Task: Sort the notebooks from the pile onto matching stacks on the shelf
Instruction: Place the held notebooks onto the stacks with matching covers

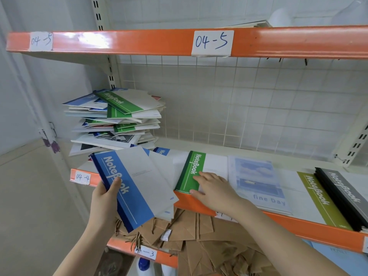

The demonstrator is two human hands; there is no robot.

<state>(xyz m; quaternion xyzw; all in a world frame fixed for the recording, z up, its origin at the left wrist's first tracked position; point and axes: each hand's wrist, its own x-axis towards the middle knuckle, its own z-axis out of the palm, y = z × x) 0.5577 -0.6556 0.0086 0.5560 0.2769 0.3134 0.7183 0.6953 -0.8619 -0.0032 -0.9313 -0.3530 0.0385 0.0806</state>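
On green notebook (pixel 190 172): right hand (pixel 212 188) (fingers flat).

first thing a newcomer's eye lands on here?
Probably the blue notebook the left hand grips in front of the shelf edge, and the messy pile behind it at the shelf's left end. Next, the right hand resting on the green notebook.

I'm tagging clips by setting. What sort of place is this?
Probably a stockroom or shop storage: orange shelf edges carry handwritten labels like 04-5, with sorted notebook stacks and paper bags below.
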